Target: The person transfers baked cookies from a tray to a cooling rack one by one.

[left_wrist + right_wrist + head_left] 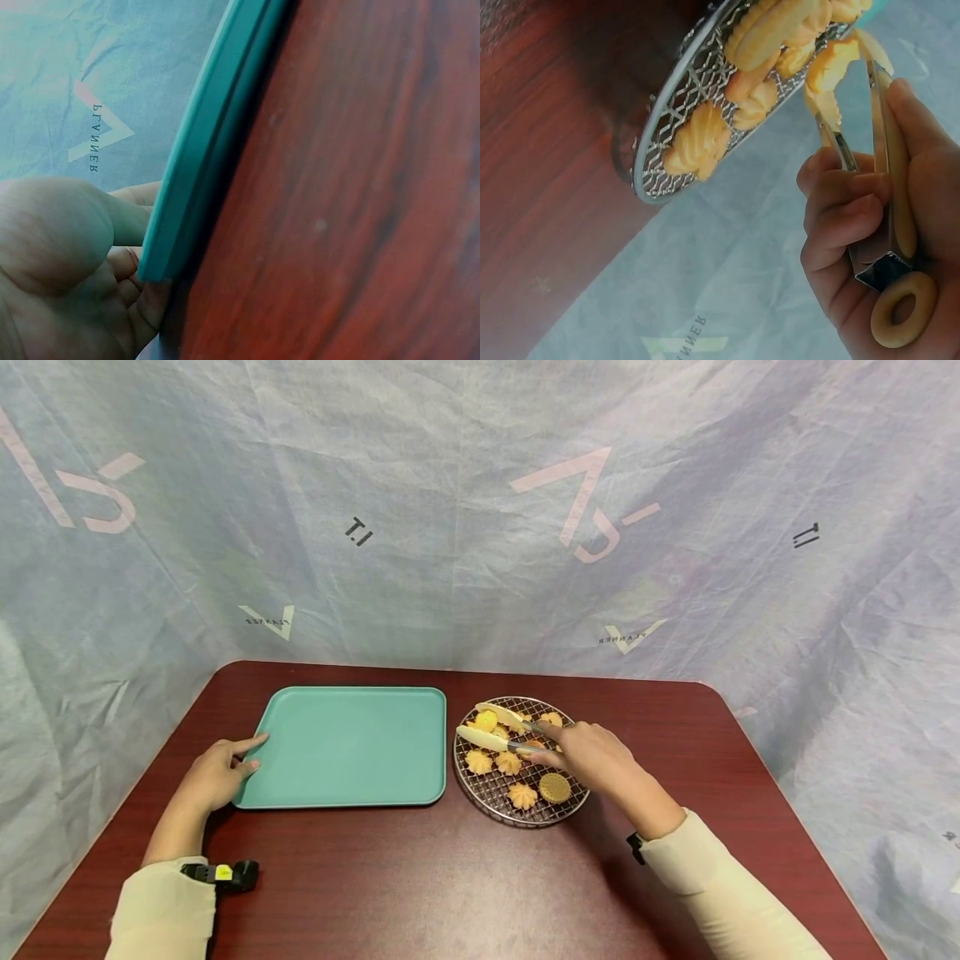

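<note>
My left hand (213,774) holds the left edge of a teal rectangular tray (352,747). In the left wrist view, the thumb lies over the tray's rim (184,165) and other fingers curl near its underside. My right hand (596,758) grips metal tongs (881,150) with cream tips and a ring at the handle end. The tong tips stand either side of a yellow cookie (832,64) above a round wire rack (491,806); whether they touch it on both sides I cannot tell. Several cookies lie on the rack, including a swirled one (522,796) and a round ridged one (555,787).
Tray and rack stand side by side on a dark red wooden table (360,877), a narrow gap between them. A grey-blue printed cloth (450,527) hangs behind the table and along its sides. Black straps (225,875) circle the wrists.
</note>
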A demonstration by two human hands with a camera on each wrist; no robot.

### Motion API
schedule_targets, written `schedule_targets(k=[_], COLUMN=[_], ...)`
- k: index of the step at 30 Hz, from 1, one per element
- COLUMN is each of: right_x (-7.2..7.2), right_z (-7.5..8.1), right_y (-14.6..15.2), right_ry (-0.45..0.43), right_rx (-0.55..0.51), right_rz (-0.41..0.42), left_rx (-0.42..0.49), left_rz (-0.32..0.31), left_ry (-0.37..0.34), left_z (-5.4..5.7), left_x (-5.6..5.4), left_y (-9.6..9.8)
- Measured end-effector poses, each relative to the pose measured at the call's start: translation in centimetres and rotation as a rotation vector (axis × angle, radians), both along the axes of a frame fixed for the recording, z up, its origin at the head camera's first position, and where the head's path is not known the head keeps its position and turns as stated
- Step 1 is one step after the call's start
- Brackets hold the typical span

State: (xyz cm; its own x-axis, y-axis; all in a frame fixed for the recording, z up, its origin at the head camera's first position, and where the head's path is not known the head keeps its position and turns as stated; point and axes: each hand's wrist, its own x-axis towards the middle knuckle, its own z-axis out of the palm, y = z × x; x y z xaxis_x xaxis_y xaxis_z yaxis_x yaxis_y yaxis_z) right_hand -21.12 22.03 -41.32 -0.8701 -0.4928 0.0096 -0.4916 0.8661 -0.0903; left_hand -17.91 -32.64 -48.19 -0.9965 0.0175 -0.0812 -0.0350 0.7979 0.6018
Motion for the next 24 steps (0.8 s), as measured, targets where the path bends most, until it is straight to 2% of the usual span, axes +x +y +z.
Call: schedule_targets(k=[24], right_x=[-0.42], right_z=[-0.56], right_y=[-0.37], right_ry=[0.042], right_rx=[-0.017], right_rz=[0.049], left_rx=[-0.004], left_rz=[-0.001], left_ry=[-0.005], left_z=[0.15], left_x=[-0.02], left_y=[0.04])
